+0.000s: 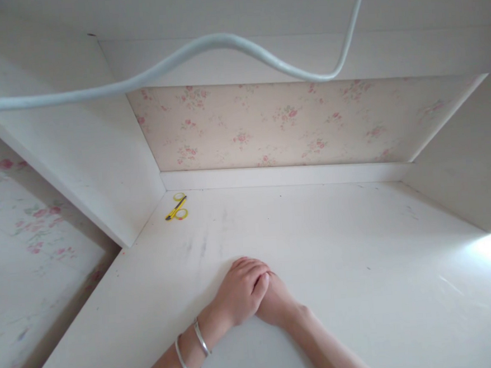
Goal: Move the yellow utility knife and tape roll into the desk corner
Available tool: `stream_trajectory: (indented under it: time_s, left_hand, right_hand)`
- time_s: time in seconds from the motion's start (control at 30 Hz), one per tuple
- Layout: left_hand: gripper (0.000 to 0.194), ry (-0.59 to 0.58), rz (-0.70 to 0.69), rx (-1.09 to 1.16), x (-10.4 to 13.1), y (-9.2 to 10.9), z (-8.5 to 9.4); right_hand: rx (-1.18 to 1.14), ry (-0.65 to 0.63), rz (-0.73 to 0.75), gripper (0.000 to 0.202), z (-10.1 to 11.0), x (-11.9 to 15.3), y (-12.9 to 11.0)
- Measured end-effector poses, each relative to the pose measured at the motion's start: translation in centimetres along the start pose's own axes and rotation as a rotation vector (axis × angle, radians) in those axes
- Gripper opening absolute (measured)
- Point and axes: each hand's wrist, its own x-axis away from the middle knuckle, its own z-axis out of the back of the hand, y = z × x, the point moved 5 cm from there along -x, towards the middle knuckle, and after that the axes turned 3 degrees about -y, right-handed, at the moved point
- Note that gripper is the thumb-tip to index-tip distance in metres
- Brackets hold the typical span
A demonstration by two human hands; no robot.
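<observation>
My left hand [242, 291] lies over my right hand [277, 302] on the white desktop, its fingers wrapped round the back of it. The fingers of my right hand are hidden beneath the left. Two silver bangles [201, 337] circle my left wrist. Farther off, in the back left corner, rests a yellow and black utility knife [175, 208], apart from both hands. Two thin yellow rings [181, 213] lie beside it, one on each side; they look like small tape rolls.
The white desktop [317, 240] has dark smudges left of centre. White panels [95, 144] close it in at left and right, and flowered wallpaper [262, 127] covers the back. A white cable [218, 40] hangs across the top, before an overhead shelf.
</observation>
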Motion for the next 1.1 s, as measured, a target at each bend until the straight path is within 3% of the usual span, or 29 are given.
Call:
stream_trajectory:
  time_s: [1.1]
  left_hand:
    - [0.031,-0.016,0.008,0.014,-0.01,0.13,-0.07]
  right_hand:
    - [-0.011,0.023,-0.006,0.038,-0.51,-0.09,0.39]
